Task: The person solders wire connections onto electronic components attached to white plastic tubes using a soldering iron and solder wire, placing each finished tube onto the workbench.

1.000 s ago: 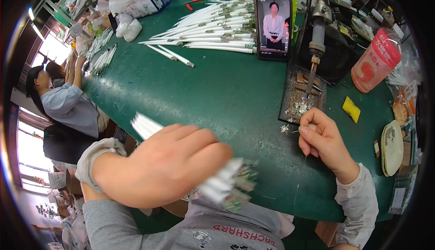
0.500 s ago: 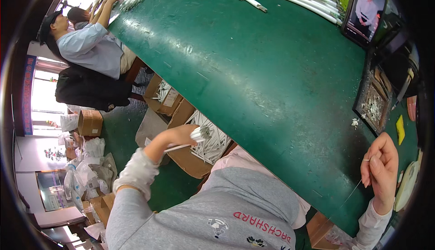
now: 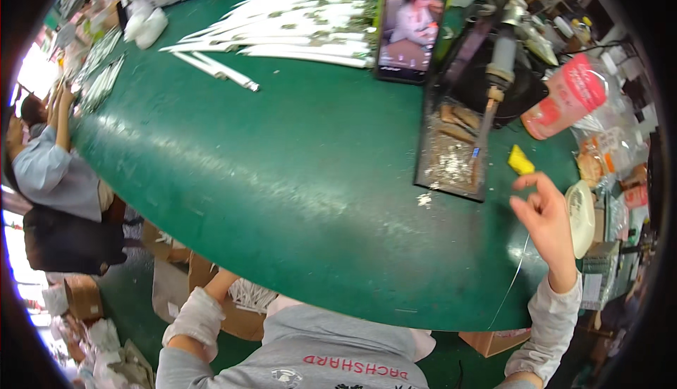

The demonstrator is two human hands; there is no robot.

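Note:
My left forearm in a grey sleeve with a white cuff (image 3: 194,315) reaches down below the near edge of the green table (image 3: 296,199). My left hand (image 3: 224,278) disappears at the rim of a cardboard box (image 3: 240,318) that holds white strips (image 3: 250,294); only its wrist end shows. My right hand (image 3: 546,220) is raised over the table's right edge, fingers curled, with a thin wire (image 3: 513,280) hanging from it toward the table rim.
A phone (image 3: 412,26) stands propped at the back beside a pile of white tubes (image 3: 296,15). A soldering iron (image 3: 493,86) rests over a dirty metal tray (image 3: 451,153). A yellow sponge (image 3: 520,160), a pink container (image 3: 564,96) and a white dish (image 3: 582,216) sit right. Another person (image 3: 49,167) works at far left.
My left hand left the tabletop, where it held a bundle of white strips, and went down to the box under the table. My right hand rose off the table with the wire.

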